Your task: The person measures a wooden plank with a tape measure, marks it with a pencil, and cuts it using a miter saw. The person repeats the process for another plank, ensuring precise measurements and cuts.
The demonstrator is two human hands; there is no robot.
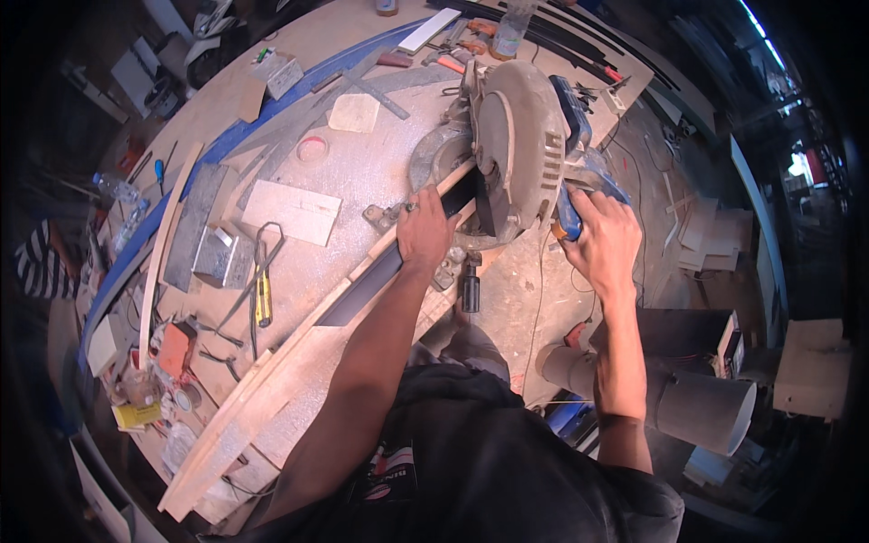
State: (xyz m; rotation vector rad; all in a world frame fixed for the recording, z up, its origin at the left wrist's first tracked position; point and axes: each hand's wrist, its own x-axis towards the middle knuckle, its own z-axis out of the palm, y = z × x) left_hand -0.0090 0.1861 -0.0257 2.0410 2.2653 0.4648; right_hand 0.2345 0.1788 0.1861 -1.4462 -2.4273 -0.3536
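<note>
A dusty miter saw (520, 136) stands at the far side of the bench, its guard and blade above its round base. My left hand (425, 226) is closed over a long pale wooden strip (272, 371), pressing it by the saw's fence, close to the blade. The strip runs from the saw down to the lower left. A dark flat strip (364, 285) lies along its near side, partly under my forearm. To the right of the saw, my right hand (602, 231) is wrapped around its blue handle (568, 217). Where the blade meets the wood is hard to make out.
A saw clamp knob (472, 285) projects at the near side. On the bench lie a yellow utility knife (263, 300), a pale board (294, 211), a tape roll (312, 148) and a metal square (376, 95). A grey pipe (706, 412) and board offcuts (715, 235) are at right.
</note>
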